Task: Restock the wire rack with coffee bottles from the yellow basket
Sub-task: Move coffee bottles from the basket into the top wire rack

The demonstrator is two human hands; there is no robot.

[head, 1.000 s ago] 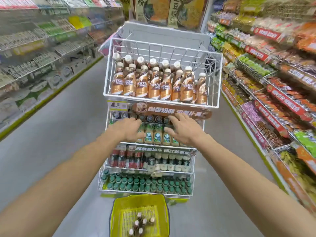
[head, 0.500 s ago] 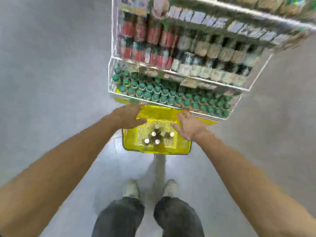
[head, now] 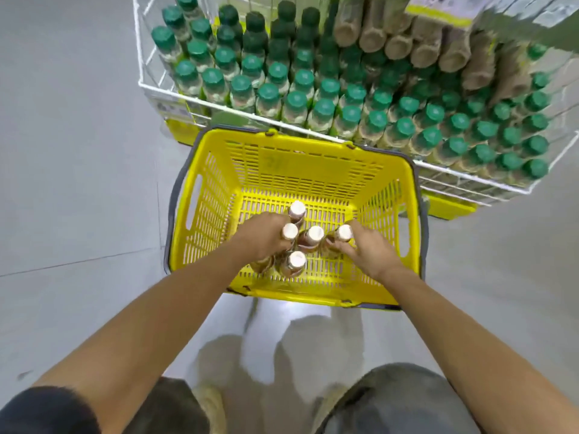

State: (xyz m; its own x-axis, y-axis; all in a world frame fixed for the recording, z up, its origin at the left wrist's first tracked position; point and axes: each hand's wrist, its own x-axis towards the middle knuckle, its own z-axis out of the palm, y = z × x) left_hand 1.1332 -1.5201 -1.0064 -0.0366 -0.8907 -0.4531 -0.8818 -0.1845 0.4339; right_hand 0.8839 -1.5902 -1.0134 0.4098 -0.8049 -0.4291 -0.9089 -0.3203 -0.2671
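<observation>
A yellow basket (head: pixel 313 170) stands on the floor right in front of the white wire rack (head: pixel 147 89). Several brown coffee bottles with white caps (head: pixel 315 234) stand upright in its middle. My left hand (head: pixel 260 234) is down inside the basket, fingers wrapped around the neck of one coffee bottle (head: pixel 289 231). On the other side my right hand (head: pixel 365 249) closes around another coffee bottle (head: pixel 343 234). Both bottles still stand on the basket floor.
The rack's bottom shelf is packed with green-capped bottles (head: pixel 296 100); brown bottles (head: pixel 423 42) hang over it from the shelf above. A grey handle (head: pixel 170 211) rims the basket. Grey floor tiles lie to the left and right. My knees and shoes show at the bottom.
My view dropped from the rack's upper shelves to the basket. Both hands went from the rack front down into the basket and closed on two coffee bottles.
</observation>
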